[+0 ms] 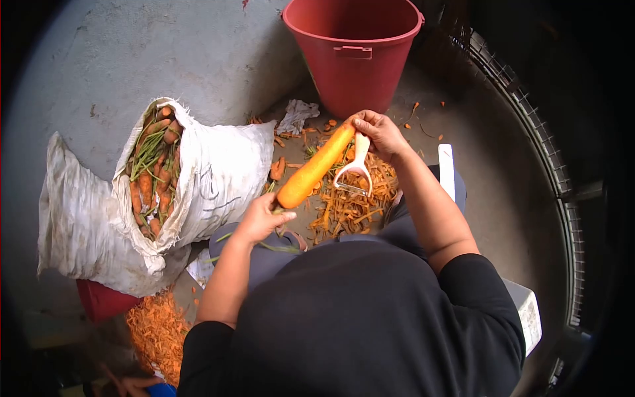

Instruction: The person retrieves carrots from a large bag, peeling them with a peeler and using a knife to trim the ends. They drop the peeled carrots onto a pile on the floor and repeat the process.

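A large peeled carrot (316,169) slants between my two hands, its thick end low and its narrow end high. My left hand (260,220) is closed around the thick end. At the narrow end, my right hand (378,135) pinches the tip and also holds a pale Y-shaped peeler (358,165). The peeler hangs blade-down beside the carrot; I see a gap between its blade and the carrot. Beneath both lies a heap of carrot peelings (350,210) on the floor, in front of my knees.
A white sack (221,178) of unpeeled carrots lies open at the left, against another sack (83,218). Beyond my hands stands a tall red bin (357,73). More orange peelings (157,327) cover the lower left, near another person's arm (135,384). Wire mesh (529,109) curves along the right.
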Demonstrator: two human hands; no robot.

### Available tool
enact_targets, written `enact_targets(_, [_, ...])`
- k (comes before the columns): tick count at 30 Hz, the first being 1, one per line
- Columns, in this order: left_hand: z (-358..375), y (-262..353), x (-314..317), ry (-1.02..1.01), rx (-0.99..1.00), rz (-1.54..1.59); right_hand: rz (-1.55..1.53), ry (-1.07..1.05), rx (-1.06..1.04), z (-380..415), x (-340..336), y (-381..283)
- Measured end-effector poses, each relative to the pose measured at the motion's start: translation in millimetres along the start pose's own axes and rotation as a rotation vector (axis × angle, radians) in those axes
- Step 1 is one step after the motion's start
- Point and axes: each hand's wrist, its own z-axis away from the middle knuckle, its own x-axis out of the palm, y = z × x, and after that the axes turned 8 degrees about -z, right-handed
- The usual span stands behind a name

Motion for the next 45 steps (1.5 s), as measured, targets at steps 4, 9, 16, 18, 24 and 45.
enact_targets(4, [-3.9, 2.8, -6.1, -0.557, -0.171, 0.499, 0.140, -0.153, 0.047, -0.3, -5.0, 0.1])
enact_targets(9, [-9.8, 3.5, 3.1, -0.495, -0.237, 0.541, 0.229, 0.111, -0.024, 0.7, -11.4, -4.9])
enact_targets(16, [-2.7, 16.0, 5.5, -0.353, -0.315, 0.375, 0.108, 0.606, -0.423, 7.7, -0.5, -29.2])
enact_targets(18, [-0.4, 19.6, 7.6, -0.359, -0.304, 0.372, 0.221, 0.487, -0.645, 16.0, 24.8, -24.7])
enact_targets(24, [9.3, 36.6, 6.3, -0.338, -0.307, 0.370, 0.264, 0.576, -0.821, 11.3, 27.6, -59.7])
enact_targets(45, [13.1, 10.8, 16.2, -0.174, -0.156, 0.280, 0.655, 0.424, -0.479, -17.8, 11.3, -21.1])
